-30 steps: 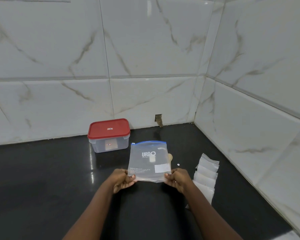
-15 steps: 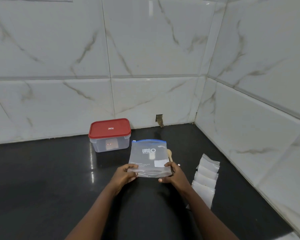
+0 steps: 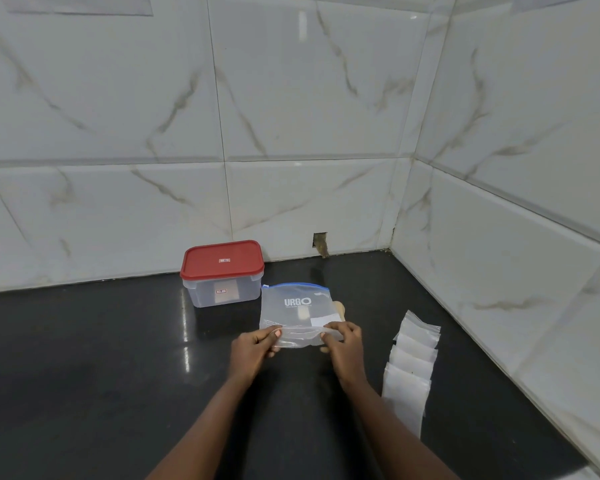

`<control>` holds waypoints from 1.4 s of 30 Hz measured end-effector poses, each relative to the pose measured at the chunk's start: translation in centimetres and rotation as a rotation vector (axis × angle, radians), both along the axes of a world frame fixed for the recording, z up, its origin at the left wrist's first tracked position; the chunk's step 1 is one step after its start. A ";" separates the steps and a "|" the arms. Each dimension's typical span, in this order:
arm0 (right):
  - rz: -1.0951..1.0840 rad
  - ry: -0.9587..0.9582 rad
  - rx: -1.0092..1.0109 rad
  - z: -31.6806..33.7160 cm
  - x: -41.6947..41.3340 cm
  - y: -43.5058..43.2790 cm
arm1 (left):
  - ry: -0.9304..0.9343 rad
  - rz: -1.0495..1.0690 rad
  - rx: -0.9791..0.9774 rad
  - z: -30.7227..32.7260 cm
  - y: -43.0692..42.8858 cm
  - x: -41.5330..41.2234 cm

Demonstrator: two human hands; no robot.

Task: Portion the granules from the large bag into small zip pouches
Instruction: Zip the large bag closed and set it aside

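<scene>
A clear large zip bag [image 3: 297, 308] with a blue zip strip and white lettering stands upright on the black counter [image 3: 84, 375]. My left hand [image 3: 253, 351] pinches its lower left corner and my right hand [image 3: 343, 348] pinches its lower right edge, folding the bottom toward me. A row of several small white zip pouches [image 3: 411, 367] lies overlapped to the right of my right hand. A pale wooden spoon [image 3: 339, 308] shows partly behind the bag.
A clear plastic box with a red lid [image 3: 222, 271] stands shut behind the bag, near the back wall. Marble-tiled walls close the back and right sides. A small hole [image 3: 320, 242] sits low in the back wall.
The bag has moved slightly away from me and down toward the counter. Both hands have shifted their hold along its bottom edge, which now folds up.
</scene>
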State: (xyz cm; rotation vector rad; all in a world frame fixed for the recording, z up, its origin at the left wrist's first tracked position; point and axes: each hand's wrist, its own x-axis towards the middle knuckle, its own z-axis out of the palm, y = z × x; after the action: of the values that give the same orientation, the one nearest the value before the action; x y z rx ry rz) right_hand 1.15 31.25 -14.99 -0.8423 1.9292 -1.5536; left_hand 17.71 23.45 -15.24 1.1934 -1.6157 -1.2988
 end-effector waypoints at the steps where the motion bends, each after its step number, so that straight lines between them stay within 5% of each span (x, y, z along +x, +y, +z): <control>1: -0.089 -0.014 0.010 0.0 -0.1 -0.1 | 0.004 -0.005 -0.010 -0.1 0.1 -0.1; 5: -0.368 0.000 0.025 -0.1 -0.5 -0.1 | -0.007 -0.002 -0.030 -0.3 0.6 -0.1; 11: -0.371 0.340 0.030 -2.2 -0.4 1.5 | -0.050 -0.090 -0.084 -0.7 1.3 0.1; 17: -0.147 -0.066 0.127 -2.1 -1.9 2.7 | -0.043 -0.127 0.202 -2.3 0.7 1.9; 21: -0.097 -0.504 0.088 -1.3 -2.7 2.4 | 0.184 -0.139 0.492 -1.4 0.4 2.1; 26: 0.046 -0.486 0.213 0.0 -2.7 1.5 | 0.193 -0.097 0.592 -0.6 -1.0 1.2; 32: 0.276 -0.627 0.593 1.9 -4.2 1.9 | -0.008 -0.465 0.741 -0.2 -2.2 2.8; 37: 0.272 -0.741 0.460 1.2 -4.4 0.8 | -0.012 -0.720 0.840 0.0 -2.0 3.5; 42: 0.244 -0.705 0.400 0.6 -3.7 -0.3 | 0.283 -0.426 0.866 -0.1 -2.4 2.1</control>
State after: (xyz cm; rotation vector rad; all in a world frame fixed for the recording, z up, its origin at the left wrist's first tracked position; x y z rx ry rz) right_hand -2.51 30.98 -14.39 -0.2802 1.4667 -1.0634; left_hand 19.80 21.10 -15.36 1.0640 -1.1351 -2.4722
